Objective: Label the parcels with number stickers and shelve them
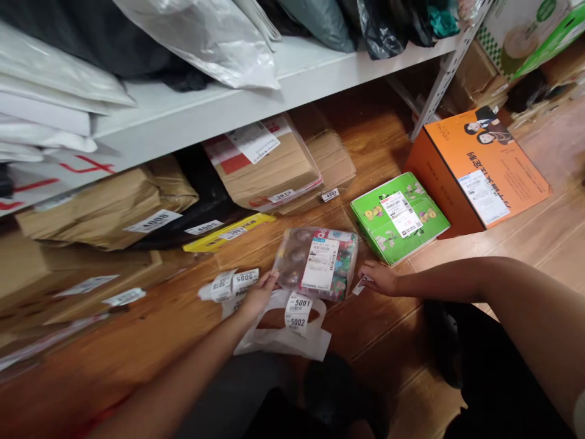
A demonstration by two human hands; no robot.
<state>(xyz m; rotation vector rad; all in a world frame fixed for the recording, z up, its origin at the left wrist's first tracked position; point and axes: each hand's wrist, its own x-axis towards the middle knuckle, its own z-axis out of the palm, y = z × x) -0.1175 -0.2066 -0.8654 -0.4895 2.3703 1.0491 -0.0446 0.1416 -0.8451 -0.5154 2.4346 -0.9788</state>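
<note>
A: What is the person's right grip (380,278) doing?
B: It is pinching a little white sticker (360,286), just to the right of the clear pack (292,250).
A: Where is that pack lying?
B: It is lying on the wooden floor (365,326), to the left of the green box (372,228). A big white label (320,263) is showing on its top.
A: And the left grip (258,299)?
B: Its fingertips are reaching the pack's left edge. Nobody can tell if they are squeezing it.
A: What is lying near there?
B: Stickers saying 5001 and 5002 (299,314) are lying over a white plastic bag (278,346). A roll of stickers (228,285) is lying on the other side of the left grip.
A: What is sitting past the green box?
B: An orange box (493,155) is sitting right beside it.
</note>
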